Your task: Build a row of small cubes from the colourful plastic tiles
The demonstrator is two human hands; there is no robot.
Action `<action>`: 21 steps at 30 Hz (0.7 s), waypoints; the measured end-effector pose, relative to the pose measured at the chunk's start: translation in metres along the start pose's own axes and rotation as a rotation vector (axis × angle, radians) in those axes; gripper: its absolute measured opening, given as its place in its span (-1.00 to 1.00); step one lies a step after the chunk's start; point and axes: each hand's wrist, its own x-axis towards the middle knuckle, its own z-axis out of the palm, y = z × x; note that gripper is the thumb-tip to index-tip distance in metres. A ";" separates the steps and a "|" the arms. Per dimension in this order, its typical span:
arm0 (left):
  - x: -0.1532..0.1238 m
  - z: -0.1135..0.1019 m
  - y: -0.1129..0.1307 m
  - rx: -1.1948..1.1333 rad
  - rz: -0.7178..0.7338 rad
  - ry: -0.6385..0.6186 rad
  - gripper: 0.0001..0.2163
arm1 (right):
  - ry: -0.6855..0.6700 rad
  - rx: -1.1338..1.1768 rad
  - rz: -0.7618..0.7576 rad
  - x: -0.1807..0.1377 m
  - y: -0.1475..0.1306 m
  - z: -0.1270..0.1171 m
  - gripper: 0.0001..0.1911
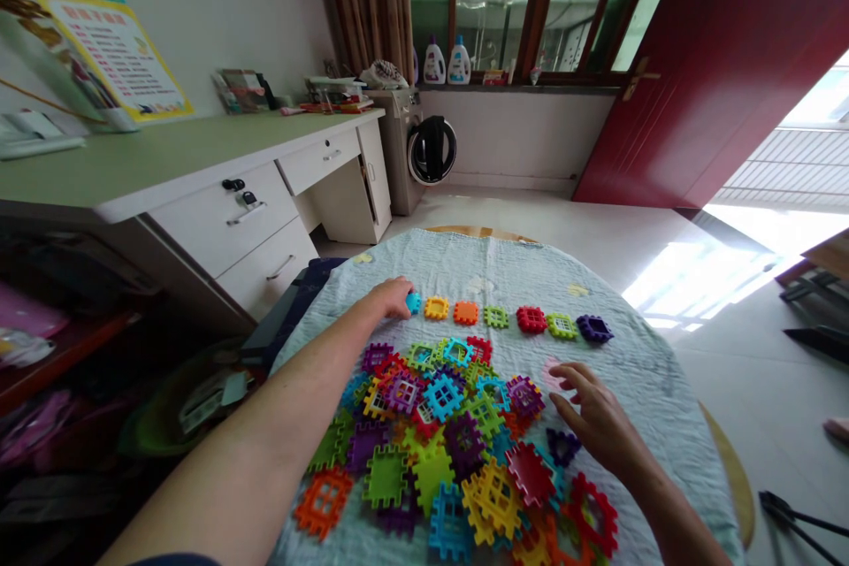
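Note:
My left hand [391, 296] reaches across the table and closes on a blue square block [414, 302] at the left end of a row of blocks: yellow [436, 308], orange [465, 312], green [495, 316], red [531, 319], light green [562, 325] and purple [594, 329]. My right hand [593, 416] rests at the right edge of a pile of colourful interlocking blocks [451, 442], fingers spread over a pale pink block [554, 374]. Both hands work on a round table covered by a light blue-grey cloth [637, 363].
A long green-topped desk with white drawers [252, 212] stands on the left. A washing machine [424, 150] sits by the far wall under a window. A red door [716, 62] stands open at right. Dark clutter fills the floor at lower left.

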 end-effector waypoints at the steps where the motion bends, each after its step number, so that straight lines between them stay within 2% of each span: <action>1: 0.001 0.000 0.001 0.005 -0.004 0.000 -0.47 | 0.001 0.000 0.002 0.000 0.000 0.000 -0.70; 8: 0.000 -0.002 0.004 0.025 -0.011 -0.010 -0.49 | -0.024 -0.016 0.014 -0.001 0.003 -0.002 -0.72; 13: 0.003 0.005 -0.004 0.011 0.002 0.014 -0.48 | -0.039 -0.034 0.005 -0.001 0.005 -0.001 -0.71; 21: 0.005 0.013 -0.014 -0.059 -0.004 0.013 -0.40 | -0.069 -0.237 0.086 -0.004 0.020 0.005 -0.76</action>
